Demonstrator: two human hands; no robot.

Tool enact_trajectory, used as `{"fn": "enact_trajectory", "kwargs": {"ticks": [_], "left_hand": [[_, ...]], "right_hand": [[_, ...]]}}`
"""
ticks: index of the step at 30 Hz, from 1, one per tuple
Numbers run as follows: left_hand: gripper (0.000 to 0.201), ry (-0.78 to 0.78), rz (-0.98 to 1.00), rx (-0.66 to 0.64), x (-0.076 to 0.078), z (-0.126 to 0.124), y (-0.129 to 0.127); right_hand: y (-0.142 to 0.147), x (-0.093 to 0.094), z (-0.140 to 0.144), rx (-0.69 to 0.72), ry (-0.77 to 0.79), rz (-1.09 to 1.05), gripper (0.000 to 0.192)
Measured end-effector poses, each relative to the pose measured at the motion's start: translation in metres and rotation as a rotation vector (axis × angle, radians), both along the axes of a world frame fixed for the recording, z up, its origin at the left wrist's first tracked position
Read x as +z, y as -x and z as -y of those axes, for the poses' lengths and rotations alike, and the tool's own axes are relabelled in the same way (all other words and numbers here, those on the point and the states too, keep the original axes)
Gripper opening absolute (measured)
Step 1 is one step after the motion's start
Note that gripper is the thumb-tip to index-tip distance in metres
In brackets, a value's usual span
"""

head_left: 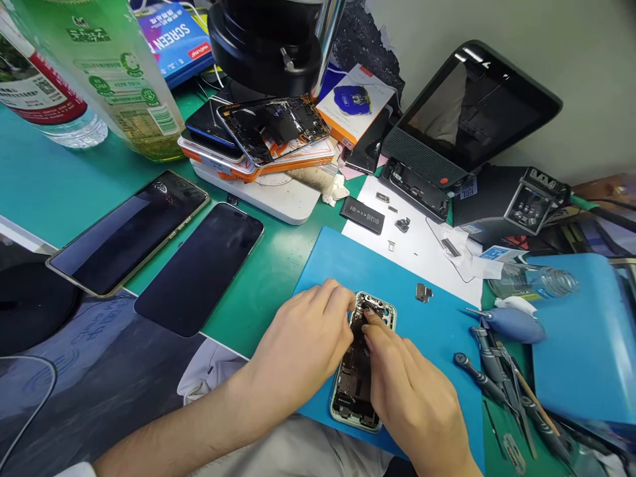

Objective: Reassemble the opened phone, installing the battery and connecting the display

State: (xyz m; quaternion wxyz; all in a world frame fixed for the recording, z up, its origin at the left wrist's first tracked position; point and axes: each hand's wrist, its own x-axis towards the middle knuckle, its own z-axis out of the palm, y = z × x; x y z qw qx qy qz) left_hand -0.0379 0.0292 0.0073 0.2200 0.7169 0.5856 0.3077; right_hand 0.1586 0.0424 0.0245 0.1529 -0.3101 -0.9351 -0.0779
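An opened smartphone (354, 379), its inner parts bare inside a pale frame, lies tilted on the blue mat (322, 262). My left hand (308, 331) is closed at its upper left edge, fingers curled and thumb tucked against the frame. Over its right side is my right hand (415, 387), with fingers bent together and tips pressed into the upper interior. Whatever those tips may hold is hidden. A small metal shield plate (424, 293) lies on the mat, to the right of the phone.
White paper (392, 245) holds a phone battery (362, 215) and small parts. Two dark phone screens (201, 268) lie left. At right are screwdrivers (489, 381), a blue air blower (517, 324) and a clear bottle (534, 281). Stacked phones (273, 129) and a tablet-like display (460, 109) stand behind.
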Motion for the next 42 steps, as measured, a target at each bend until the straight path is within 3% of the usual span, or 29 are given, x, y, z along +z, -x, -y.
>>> {"fn": "enact_trajectory", "kwargs": {"ticks": [11, 18, 25, 31, 42], "left_hand": [[0.019, 0.024, -0.016, -0.033, 0.001, -0.002, 0.001], [0.018, 0.021, -0.030, -0.052, 0.002, -0.003, 0.001], [0.022, -0.028, -0.093, -0.039, 0.001, 0.001, 0.002], [0.036, -0.174, -0.258, -0.078, 0.000, 0.012, 0.000], [0.037, -0.336, -0.495, -0.140, 0.004, 0.016, -0.003]], "right_hand": [[0.011, 0.016, -0.003, 0.032, -0.004, 0.169, 0.026], [0.014, 0.016, -0.008, 0.013, 0.011, 0.137, 0.026], [-0.001, 0.005, -0.005, -0.042, 0.109, -0.077, 0.023], [-0.015, -0.002, 0.006, -0.129, 0.135, -0.303, 0.026], [-0.018, -0.013, 0.010, -0.111, 0.279, -0.489, 0.026]]}}
